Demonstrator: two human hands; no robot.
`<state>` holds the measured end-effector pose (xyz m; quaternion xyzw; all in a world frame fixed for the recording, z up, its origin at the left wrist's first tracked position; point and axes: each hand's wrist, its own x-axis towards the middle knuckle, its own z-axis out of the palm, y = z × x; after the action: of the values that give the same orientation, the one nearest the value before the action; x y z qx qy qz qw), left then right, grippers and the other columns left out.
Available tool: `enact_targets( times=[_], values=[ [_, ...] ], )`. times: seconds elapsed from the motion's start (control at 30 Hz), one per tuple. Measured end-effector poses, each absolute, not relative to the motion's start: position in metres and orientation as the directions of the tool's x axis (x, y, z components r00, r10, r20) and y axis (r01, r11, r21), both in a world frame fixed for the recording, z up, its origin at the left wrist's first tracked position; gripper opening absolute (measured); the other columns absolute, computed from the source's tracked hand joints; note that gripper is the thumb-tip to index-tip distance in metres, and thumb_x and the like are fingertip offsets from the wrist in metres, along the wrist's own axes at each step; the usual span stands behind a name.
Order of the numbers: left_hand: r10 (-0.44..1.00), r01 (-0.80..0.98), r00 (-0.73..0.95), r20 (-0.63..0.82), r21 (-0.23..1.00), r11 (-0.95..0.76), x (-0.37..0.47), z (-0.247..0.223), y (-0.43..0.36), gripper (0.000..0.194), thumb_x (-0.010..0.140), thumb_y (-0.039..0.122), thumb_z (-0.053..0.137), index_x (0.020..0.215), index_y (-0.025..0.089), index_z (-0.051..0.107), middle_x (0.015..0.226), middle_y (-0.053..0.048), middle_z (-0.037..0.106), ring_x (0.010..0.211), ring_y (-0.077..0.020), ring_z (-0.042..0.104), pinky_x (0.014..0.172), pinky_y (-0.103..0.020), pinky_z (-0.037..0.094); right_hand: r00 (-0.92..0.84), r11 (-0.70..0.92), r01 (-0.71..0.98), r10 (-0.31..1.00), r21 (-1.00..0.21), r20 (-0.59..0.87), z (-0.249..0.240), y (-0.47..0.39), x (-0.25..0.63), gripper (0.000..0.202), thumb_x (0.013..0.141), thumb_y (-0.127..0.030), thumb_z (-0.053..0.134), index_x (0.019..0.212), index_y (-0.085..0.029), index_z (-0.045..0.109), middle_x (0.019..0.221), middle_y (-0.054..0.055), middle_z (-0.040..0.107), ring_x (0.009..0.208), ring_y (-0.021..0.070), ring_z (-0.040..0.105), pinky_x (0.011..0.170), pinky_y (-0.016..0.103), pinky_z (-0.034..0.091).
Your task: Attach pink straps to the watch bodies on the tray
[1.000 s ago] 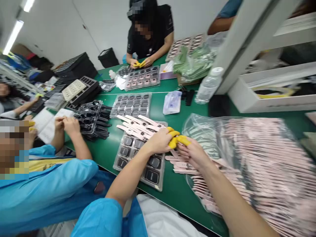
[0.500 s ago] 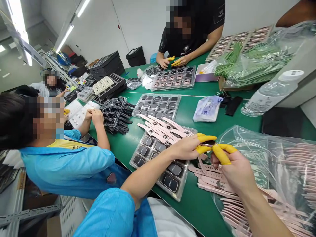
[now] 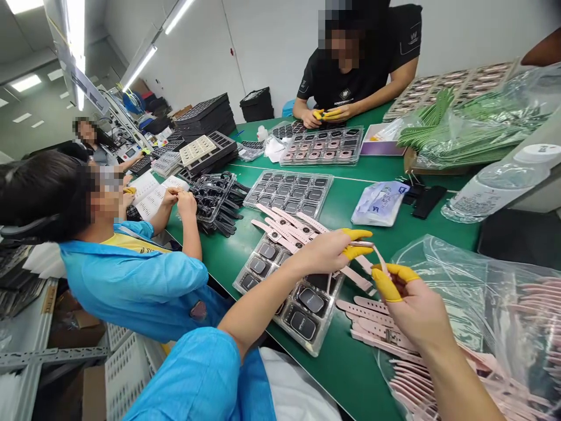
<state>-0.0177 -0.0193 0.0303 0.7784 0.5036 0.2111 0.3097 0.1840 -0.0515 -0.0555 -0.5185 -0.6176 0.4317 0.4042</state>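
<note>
In yellow finger cots, my left hand [image 3: 326, 251] pinches a smartwatch [image 3: 363, 244], seen edge-on. A pink strap [image 3: 380, 260] runs from it down to my right hand [image 3: 416, 301], whose thumb and finger, also in yellow cots, close on the strap. Beneath my left forearm lies a clear plastic tray [image 3: 312, 345] of dark square watch faces. Several pink-strapped watches [image 3: 284, 228] rest across the tray's far end. Loose pink straps [image 3: 372, 321] lie on the green table just left of my right hand.
A clear bag [image 3: 473, 280] of pink straps spreads at the right. Beyond are a white packet [image 3: 379, 202], a plastic bottle [image 3: 499, 184] and bagged green straps [image 3: 464, 140]. Another watch tray [image 3: 324, 181] stands ahead. One co-worker [image 3: 131, 275] sits at my left, another [image 3: 359, 76] across the table.
My hands have moved apart a little, and the pink strap now shows stretched between them. The watch has turned edge-on. The camera view has shifted slightly.
</note>
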Motion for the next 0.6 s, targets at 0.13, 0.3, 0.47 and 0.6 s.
enact_targets(
  times=[0.13,0.3,0.47,0.6],
  values=[
    [0.886,0.745,0.455,-0.087,0.582,-0.325,-0.036,0.064,-0.029,0.048,0.107,0.034,0.049,0.149,0.013,0.054,0.139,-0.017,0.068,0.127,-0.0304,0.066,0.106,-0.042,0.053,-0.135,0.153,0.464,0.986,-0.872,0.101,-0.046,-0.056,0.18,0.041,0.089,-0.058,0.056,0.106,-0.024,0.071,0.099,0.014,0.078,0.086,0.0337,0.073,0.076,0.045,0.056],
    [0.845,0.809,0.487,-0.219,0.478,-0.343,-0.071,0.079,-0.043,0.042,0.105,0.027,0.05,0.145,0.015,0.056,0.126,-0.012,0.074,0.113,-0.0249,0.07,0.091,-0.033,0.054,-0.278,0.427,0.482,0.903,-0.765,0.328,-0.047,-0.059,0.179,0.035,0.096,-0.051,0.05,0.087,-0.023,0.069,0.101,0.015,0.076,0.084,0.0288,0.071,0.07,0.039,0.055],
    [0.879,0.899,0.417,-0.232,0.251,-0.36,-0.101,0.075,-0.054,0.026,0.104,0.02,0.049,0.116,0.018,0.072,0.121,-0.01,0.074,0.109,-0.0235,0.07,0.088,-0.031,0.051,-0.4,0.595,0.46,0.802,-0.66,0.444,-0.052,-0.061,0.177,0.033,0.096,-0.046,0.049,0.087,-0.024,0.071,0.099,0.012,0.074,0.07,0.0225,0.068,0.057,0.034,0.05],
    [0.892,0.909,0.38,-0.245,0.278,-0.31,-0.113,0.072,-0.059,0.024,0.105,0.023,0.05,0.12,0.018,0.068,0.113,-0.008,0.076,0.098,-0.0221,0.07,0.08,-0.03,0.049,-0.461,0.605,0.454,0.788,-0.654,0.409,-0.053,-0.065,0.175,0.032,0.094,-0.047,0.052,0.093,-0.023,0.074,0.079,0.009,0.073,0.052,0.0197,0.059,0.049,0.033,0.045]
  ],
)
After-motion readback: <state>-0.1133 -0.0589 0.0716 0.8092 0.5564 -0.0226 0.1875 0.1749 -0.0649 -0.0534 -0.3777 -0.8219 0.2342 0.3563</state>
